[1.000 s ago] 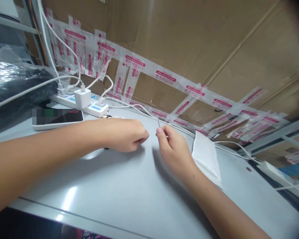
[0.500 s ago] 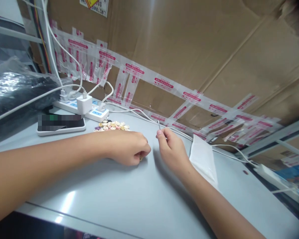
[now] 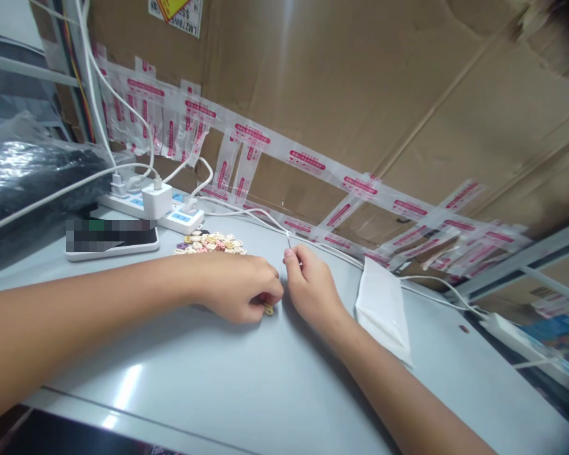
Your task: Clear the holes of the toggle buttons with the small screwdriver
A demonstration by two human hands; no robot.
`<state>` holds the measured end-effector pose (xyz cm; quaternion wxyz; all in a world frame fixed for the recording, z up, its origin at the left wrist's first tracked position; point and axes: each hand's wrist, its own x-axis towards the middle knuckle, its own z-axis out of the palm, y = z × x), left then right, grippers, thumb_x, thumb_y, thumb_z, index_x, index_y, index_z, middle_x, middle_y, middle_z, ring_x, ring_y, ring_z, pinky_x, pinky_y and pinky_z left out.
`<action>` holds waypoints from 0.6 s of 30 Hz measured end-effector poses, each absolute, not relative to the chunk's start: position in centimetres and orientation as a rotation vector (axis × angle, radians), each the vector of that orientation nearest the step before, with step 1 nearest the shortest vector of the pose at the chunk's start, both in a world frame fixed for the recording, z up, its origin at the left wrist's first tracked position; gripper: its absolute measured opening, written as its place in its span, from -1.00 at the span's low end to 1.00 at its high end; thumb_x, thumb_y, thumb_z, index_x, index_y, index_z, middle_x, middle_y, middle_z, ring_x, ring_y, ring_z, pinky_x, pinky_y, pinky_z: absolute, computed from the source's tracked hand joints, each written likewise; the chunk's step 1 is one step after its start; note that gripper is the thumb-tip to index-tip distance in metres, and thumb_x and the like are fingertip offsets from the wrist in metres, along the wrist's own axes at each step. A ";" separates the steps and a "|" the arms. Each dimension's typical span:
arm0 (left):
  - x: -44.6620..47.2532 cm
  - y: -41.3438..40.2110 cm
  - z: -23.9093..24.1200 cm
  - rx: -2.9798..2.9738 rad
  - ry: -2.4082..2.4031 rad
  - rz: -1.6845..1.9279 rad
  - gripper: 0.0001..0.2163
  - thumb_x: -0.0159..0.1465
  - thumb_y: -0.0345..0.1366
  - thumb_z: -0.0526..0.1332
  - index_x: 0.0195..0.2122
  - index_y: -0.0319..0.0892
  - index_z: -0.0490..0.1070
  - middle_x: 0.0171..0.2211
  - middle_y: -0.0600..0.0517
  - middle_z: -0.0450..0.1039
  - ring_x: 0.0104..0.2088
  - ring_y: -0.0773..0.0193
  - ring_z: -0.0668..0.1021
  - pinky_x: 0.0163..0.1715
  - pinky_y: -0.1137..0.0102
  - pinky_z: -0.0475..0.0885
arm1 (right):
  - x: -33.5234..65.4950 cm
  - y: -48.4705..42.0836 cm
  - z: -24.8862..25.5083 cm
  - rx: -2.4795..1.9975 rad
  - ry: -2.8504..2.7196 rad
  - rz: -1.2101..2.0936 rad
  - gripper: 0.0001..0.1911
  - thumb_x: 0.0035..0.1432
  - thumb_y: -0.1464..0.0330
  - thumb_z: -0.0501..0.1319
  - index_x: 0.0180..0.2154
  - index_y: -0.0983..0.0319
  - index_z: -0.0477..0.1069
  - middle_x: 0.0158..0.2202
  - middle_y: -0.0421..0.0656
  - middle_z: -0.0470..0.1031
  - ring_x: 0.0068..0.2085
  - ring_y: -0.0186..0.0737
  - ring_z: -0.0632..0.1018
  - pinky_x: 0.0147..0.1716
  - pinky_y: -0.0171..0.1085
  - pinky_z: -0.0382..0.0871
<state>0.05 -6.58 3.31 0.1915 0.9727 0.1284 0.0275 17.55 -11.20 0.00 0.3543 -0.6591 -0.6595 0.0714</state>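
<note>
My left hand (image 3: 246,289) rests low over the table with its fingers curled closed. A small yellow bead (image 3: 268,309) pokes out under the fingertips; the rest of what those fingers cover is hidden. Close on its right, my right hand (image 3: 310,278) is closed in a pinch, thumb against forefinger. A thin grey rod (image 3: 289,241) rises from that pinch, and its lower part is hidden in the hand. Behind my left wrist lies a pile of small flat beads (image 3: 213,241) in cream, yellow, pink and purple, partly covered by the arm.
A phone (image 3: 111,240) lies at the left before a white power strip (image 3: 183,220) with a charger (image 3: 157,201) and cables. A white packet (image 3: 382,309) lies beside my right forearm. One dark bead (image 3: 463,328) sits far right. Taped cardboard (image 3: 360,95) stands behind the table (image 3: 208,385).
My right hand has moved slightly left with the thin rod, nearer my left hand. More of the yellow bead shows under my left fingers. The view has shifted a little.
</note>
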 end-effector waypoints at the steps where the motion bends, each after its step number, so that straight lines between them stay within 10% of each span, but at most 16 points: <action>1: 0.1 -6.6 3.3 2.733 0.357 0.074 -0.80 0.11 -0.45 0.15 -0.31 -0.12 0.53 -0.33 0.00 0.53 -0.34 0.23 0.51 -0.36 0.38 0.34 | 17.6 -11.1 -0.1 -1.704 -1.706 0.186 -0.69 0.36 0.22 -0.03 -0.44 0.16 0.18 -0.52 -0.27 0.28 -0.45 -0.23 0.32 -0.42 -0.27 0.10; 18: 0.1 -6.6 3.4 2.790 0.326 0.080 -0.92 0.08 -0.44 0.11 -0.48 -0.15 0.35 -0.43 0.05 0.44 -0.42 0.29 0.46 -0.40 0.41 0.33 | 18.1 -10.7 0.1 -1.706 -1.709 0.144 -0.71 0.36 0.23 -0.07 -0.41 0.16 0.19 -0.49 -0.22 0.34 -0.41 -0.21 0.39 -0.40 -0.26 0.17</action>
